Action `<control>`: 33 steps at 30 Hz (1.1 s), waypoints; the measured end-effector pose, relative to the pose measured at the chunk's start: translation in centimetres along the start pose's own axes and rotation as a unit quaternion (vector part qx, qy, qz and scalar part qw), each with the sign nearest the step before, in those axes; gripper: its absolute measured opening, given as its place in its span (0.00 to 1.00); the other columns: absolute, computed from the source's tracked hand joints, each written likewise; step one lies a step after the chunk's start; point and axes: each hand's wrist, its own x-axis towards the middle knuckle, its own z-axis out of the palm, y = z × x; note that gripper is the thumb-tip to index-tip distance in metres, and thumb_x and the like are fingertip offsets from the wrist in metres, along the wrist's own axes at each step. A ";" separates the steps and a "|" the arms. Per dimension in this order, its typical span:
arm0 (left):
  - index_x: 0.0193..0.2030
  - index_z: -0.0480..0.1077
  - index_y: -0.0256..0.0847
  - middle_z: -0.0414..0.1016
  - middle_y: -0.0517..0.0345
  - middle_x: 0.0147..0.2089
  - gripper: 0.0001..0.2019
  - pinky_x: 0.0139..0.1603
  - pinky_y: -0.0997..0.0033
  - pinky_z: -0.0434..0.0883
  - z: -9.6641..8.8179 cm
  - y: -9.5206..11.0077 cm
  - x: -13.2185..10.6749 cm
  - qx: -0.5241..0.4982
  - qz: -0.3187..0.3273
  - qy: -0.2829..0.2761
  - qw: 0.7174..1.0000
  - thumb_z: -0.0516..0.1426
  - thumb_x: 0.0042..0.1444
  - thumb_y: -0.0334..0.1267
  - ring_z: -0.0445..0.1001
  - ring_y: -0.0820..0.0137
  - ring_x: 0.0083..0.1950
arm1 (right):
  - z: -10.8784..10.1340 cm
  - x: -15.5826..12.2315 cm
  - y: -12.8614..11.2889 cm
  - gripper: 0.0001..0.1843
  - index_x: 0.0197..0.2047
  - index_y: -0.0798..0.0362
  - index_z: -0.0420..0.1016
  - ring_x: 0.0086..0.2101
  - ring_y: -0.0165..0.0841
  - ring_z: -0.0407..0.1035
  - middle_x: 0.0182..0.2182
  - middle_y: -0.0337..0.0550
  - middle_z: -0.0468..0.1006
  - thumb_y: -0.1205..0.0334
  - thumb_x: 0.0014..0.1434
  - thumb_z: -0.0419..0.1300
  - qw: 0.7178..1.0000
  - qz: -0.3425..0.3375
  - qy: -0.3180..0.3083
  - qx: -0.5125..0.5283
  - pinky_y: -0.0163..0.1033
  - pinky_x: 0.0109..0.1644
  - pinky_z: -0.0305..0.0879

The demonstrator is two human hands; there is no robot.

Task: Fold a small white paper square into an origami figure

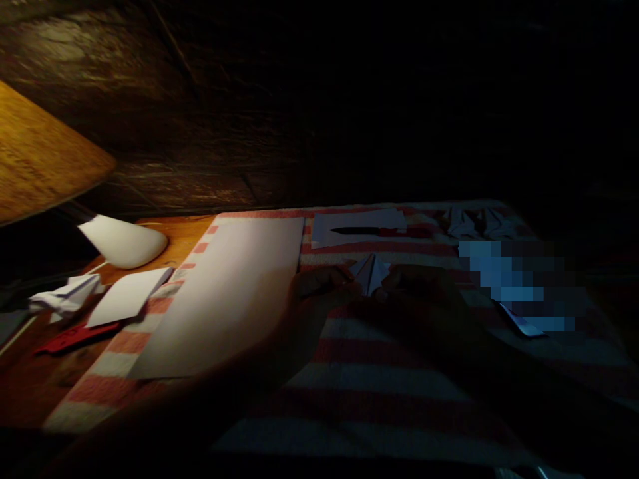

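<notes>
A small piece of folded white paper (370, 274), pointed at the top with a crease down its middle, is held up between my two hands. My left hand (324, 285) pinches its left edge, fingers closed. On the other side, my right hand (417, 283) grips the right edge; much of this hand is in deep shadow. Just beyond the paper, a knife (357, 231) with a dark blade and reddish handle lies across a white sheet (324, 229). Left of my left hand, a large white sheet (234, 286) lies flat on the striped cloth.
A red-and-white striped towel (369, 352) covers the table. At left stand a lamp with a yellow shade (44, 159) and white base (127, 243), crumpled folded paper (67, 296), a small paper stack (130, 296) and a red object (74, 338). Folded paper figures (462, 223) lie back right, near a blurred-out lit device (522, 326).
</notes>
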 end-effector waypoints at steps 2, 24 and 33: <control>0.24 0.73 0.39 0.72 0.61 0.27 0.10 0.35 0.73 0.64 0.1 -0.2 0.1 -0.009 0.001 -0.002 1.000 0.68 0.52 0.34 0.69 0.72 0.33 | 0.3 0.0 0.2 0.06 0.25 0.52 0.79 0.30 0.32 0.70 0.27 0.40 0.78 0.63 0.51 0.70 1.000 -0.001 0.014 0.014 0.40 0.38 0.66; 0.37 0.78 0.37 0.79 0.57 0.34 0.08 0.39 0.71 0.72 1.6 -1.1 0.7 -0.138 -0.075 -0.012 0.987 0.70 0.51 0.36 0.77 0.70 0.37 | -0.9 1.0 -1.1 0.12 0.34 0.53 0.79 0.33 0.33 0.75 0.32 0.41 0.79 0.56 0.52 0.74 0.983 0.107 -0.021 0.149 0.40 0.41 0.73; 0.47 0.80 0.38 0.82 0.54 0.40 0.14 0.43 0.70 0.74 1.6 -0.8 0.5 -0.146 -0.079 -0.045 0.985 0.69 0.53 0.36 0.78 0.69 0.40 | -0.5 1.0 -1.9 0.14 0.29 0.53 0.76 0.28 0.30 0.70 0.25 0.38 0.75 0.61 0.46 0.77 0.978 0.135 0.040 0.155 0.36 0.33 0.71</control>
